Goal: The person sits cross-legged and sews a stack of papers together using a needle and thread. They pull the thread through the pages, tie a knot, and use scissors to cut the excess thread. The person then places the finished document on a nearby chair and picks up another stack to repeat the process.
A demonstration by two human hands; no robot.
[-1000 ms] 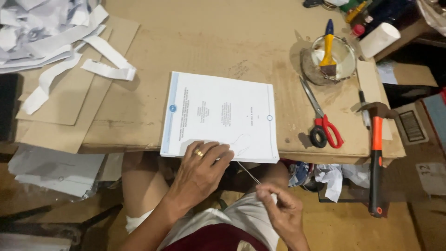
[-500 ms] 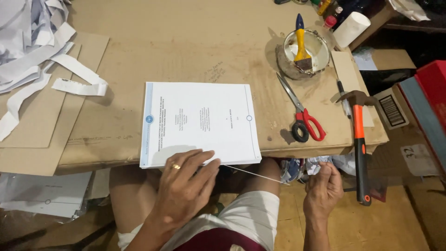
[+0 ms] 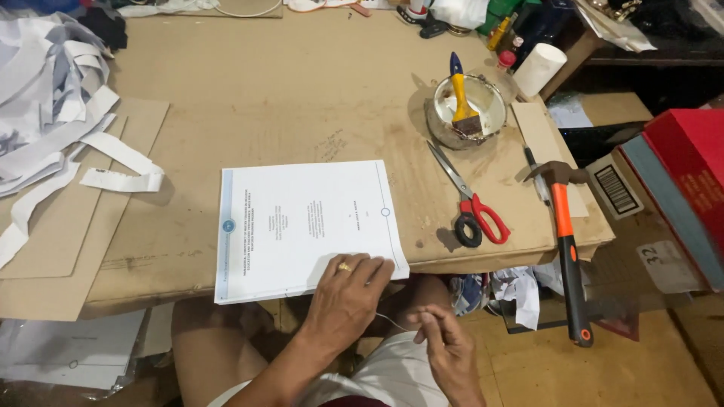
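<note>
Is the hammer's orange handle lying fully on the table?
No: the hammer has its head on the table edge, but its handle hangs past the edge over the floor.

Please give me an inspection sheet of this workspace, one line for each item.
Surface: low brown board table, stained.
Job's things: white paper stack at near edge; thin thread between the hands.
Clutter: scissors, hammer, brush in a round tin, paper strips.
Hands: left hand presses the stack; right hand pinches the thread.
Cables: nothing seen.
Surroundings: red box, crumpled paper below.
</note>
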